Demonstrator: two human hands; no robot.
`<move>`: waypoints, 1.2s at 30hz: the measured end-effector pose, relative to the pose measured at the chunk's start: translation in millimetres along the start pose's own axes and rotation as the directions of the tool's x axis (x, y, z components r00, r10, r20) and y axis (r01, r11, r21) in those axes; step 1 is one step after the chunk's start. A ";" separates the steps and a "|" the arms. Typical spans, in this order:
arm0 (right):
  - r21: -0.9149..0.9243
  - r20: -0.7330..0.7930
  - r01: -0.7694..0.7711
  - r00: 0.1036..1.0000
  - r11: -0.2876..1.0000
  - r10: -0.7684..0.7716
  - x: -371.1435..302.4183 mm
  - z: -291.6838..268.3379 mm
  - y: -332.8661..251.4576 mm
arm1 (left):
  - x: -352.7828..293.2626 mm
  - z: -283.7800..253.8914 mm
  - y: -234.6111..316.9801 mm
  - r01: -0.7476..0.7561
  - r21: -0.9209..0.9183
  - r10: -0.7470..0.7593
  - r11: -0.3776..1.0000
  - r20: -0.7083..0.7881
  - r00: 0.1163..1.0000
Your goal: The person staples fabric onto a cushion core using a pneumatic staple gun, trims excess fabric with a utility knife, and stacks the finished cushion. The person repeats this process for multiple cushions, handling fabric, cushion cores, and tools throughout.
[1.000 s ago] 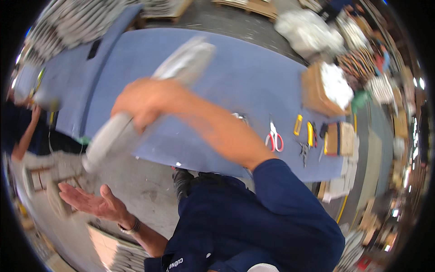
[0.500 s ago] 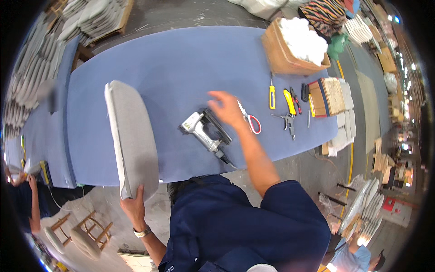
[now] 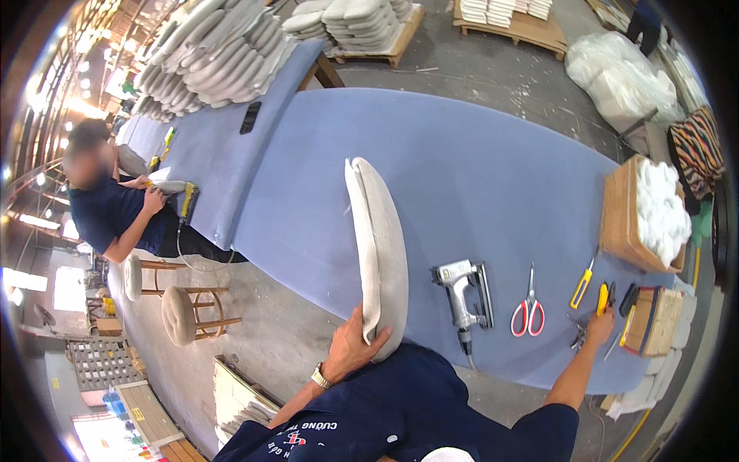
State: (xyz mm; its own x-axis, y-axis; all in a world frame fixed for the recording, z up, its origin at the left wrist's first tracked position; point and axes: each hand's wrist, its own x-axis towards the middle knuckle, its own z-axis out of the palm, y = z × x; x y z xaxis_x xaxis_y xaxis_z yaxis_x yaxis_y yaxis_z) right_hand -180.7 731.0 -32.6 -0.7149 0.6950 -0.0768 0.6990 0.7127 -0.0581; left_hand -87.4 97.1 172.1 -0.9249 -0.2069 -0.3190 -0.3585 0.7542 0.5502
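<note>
In my left hand [image 3: 351,346] is the lower end of a long padded grey cushion [image 3: 385,254], stood up on its narrow end with its seamed edge toward the left. My right hand [image 3: 600,328] is over the tools at the right of the table, covering the lower parts of the black-jawed pliers [image 3: 612,292] and the yellow utility knife [image 3: 602,299]. Its fingers are too small and hidden to show a grip. A grey air blow gun [image 3: 577,333] lies just left of that hand. Between my hands rest a silver staple gun [image 3: 462,296] and red-handled scissors [image 3: 529,312].
The blue padded table [image 3: 346,123] also bears a yellow screwdriver [image 3: 583,286], a carton of white stuffing [image 3: 620,208] and a smaller carton [image 3: 654,323]. A co-worker [image 3: 123,208] works at the left table, near stacked cushions [image 3: 223,61]. Stools [image 3: 185,316] stand behind.
My right hand has gone from above the staple gun to the tools on the right. The view has swung left; the cushion stays in my left hand.
</note>
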 end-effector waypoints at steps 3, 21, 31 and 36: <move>-0.061 -0.054 0.038 0.998 0.997 -0.041 20.3 13.5 14.0 | 14.9 -27.9 2.3 0.119 0.054 -0.129 0.991 0.269 0.954; 0.993 -0.073 0.089 0.979 0.078 -0.191 -140.6 -117.9 -310.6 | 238.9 -58.8 37.2 -0.563 0.385 0.653 0.731 -0.154 0.742; 0.926 -0.067 -0.229 0.684 -0.301 -0.727 -250.4 -123.9 -503.2 | 270.2 -57.5 -3.4 -0.216 -0.291 0.048 0.932 -0.493 0.869; 0.962 -0.083 -0.155 0.621 -0.226 -0.780 -264.4 -119.5 -542.9 | 274.3 -48.1 -1.6 -0.204 -0.255 0.031 0.945 -0.551 0.834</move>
State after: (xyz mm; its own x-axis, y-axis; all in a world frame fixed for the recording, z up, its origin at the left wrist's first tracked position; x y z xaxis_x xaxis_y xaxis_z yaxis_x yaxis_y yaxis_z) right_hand -372.8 171.7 138.2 -0.9899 -0.1163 0.0808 -0.0338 -0.3602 -0.9323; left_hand -346.6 9.2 120.9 -0.8524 -0.4923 0.1761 -0.1830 0.5964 0.7815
